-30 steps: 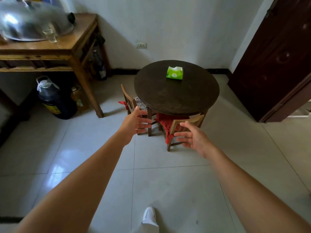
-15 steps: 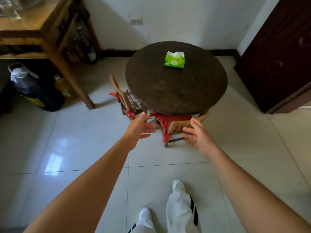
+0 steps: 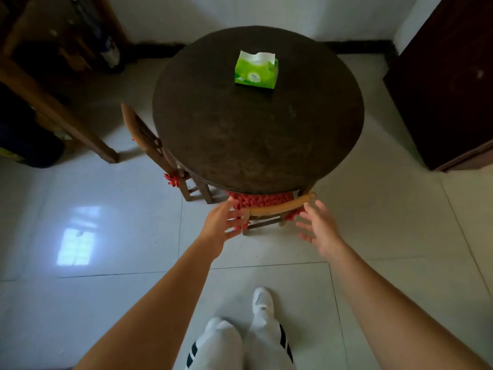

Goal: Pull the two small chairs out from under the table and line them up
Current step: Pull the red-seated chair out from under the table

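A dark round table (image 3: 256, 145) stands in the middle of the floor. Two small wooden chairs are tucked under it. The near chair (image 3: 280, 208) shows its curved backrest and a red woven cushion at the table's front edge. The second chair (image 3: 149, 145) sits at the table's left side, backrest tilted outward. My left hand (image 3: 222, 222) is open at the left end of the near chair's backrest, fingers spread and close to it. My right hand (image 3: 318, 227) is open just off the right end. Neither hand grips the chair.
A green tissue pack (image 3: 256, 70) lies on the table. A large wooden table (image 3: 53, 110) with dark containers under it stands at the left. A dark wooden door (image 3: 448, 84) is at the right. My feet (image 3: 262, 303) stand on pale floor tiles below.
I have stepped closer to the round table and the view has tipped down. Both hands have moved in to either end of the near chair's backrest.
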A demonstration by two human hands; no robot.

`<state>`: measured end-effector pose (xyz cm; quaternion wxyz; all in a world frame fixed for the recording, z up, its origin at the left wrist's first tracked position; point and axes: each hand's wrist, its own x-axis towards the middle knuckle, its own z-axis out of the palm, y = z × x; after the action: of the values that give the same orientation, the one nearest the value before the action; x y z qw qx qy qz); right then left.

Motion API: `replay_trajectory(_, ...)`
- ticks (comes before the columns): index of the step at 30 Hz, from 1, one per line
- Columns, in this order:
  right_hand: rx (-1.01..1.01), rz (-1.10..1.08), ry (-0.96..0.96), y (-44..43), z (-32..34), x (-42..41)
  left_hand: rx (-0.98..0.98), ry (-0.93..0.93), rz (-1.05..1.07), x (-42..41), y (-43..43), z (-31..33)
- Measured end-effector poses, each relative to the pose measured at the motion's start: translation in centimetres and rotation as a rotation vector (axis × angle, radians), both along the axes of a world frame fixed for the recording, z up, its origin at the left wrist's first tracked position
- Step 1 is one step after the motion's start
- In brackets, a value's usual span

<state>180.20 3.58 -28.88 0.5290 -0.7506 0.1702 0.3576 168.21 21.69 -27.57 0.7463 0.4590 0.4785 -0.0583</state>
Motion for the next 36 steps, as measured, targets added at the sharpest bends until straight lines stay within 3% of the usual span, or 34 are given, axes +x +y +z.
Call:
replay_trajectory(8,0.046,-0.2,0.16,2.4,-9.6,3.5,-0.099,0.246,0.161,5.5,0.2,-10.1)
replay_trajectory(13,0.108,-0.345,0.271,4.9,-14.9,5.2,-0.236,0.226,0.228,8.2,0.2,-15.3)
replay_trajectory(17,0.102,-0.421,0.24,5.9,-17.3,5.8,-0.306,0.201,0.31,9.7,-0.4,-17.7)
replay_trajectory(27,0.137,-0.462,0.141,4.6,-16.8,4.8,-0.337,0.136,0.41,8.6,-2.1,-17.1)
replay_trajectory(36,0.156,-0.56,0.058,-5.1,-14.4,-1.2,-0.421,0.104,0.424,2.7,-11.7,-15.3)
